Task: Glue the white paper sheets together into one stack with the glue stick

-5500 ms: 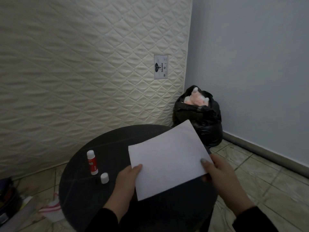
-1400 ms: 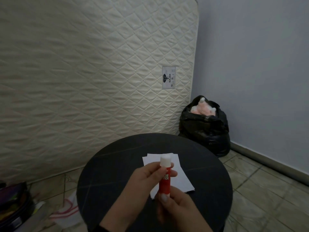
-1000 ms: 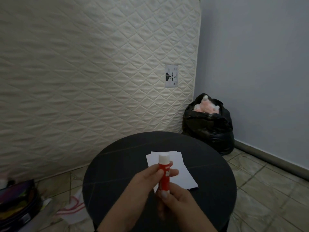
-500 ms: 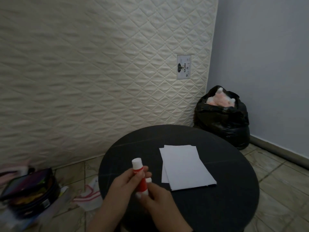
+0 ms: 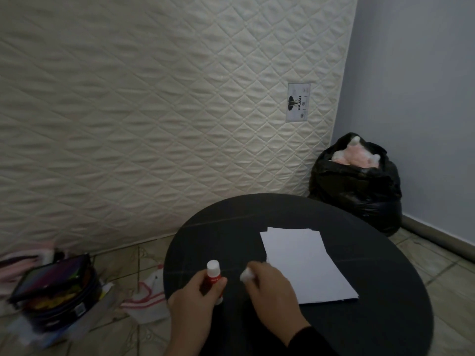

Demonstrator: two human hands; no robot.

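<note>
Left hand of mine is clenched around the red glue stick, holding it upright over the near left part of the round black tabletop, white tip pointing up. My right hand pinches the small white cap between its fingertips, just to the right of the stick and apart from it. I see the white paper sheets lying flat in a loosely squared stack on the tabletop, right of both hands, edges slightly offset at the far end. Beyond stands a quilted mattress, with a black bag in the corner.
</note>
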